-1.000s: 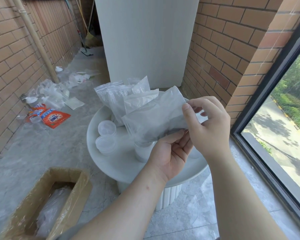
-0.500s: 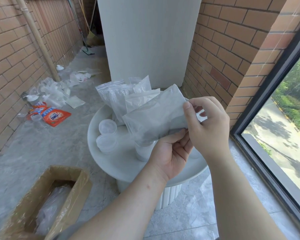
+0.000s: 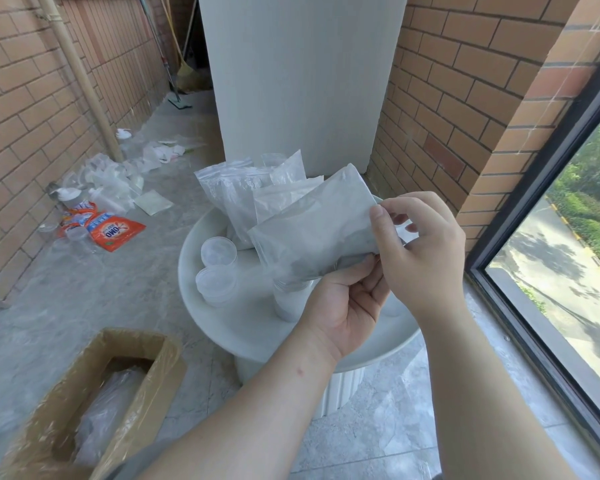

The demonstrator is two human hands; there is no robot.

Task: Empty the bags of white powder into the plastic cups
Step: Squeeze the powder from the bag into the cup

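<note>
Above the white table (image 3: 222, 334), left hand (image 3: 347, 306) and right hand (image 3: 420, 251) both pinch the powder bag (image 3: 316, 233) at its end.

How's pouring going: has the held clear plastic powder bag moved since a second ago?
No: the clear plastic powder bag keeps its place against the round white table.

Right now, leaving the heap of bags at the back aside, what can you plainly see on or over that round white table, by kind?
Clear plastic bag of white powder, held up: 1
Lidded clear plastic cups: 2
Clear plastic cup under the bag: 1
Total: 4
</note>
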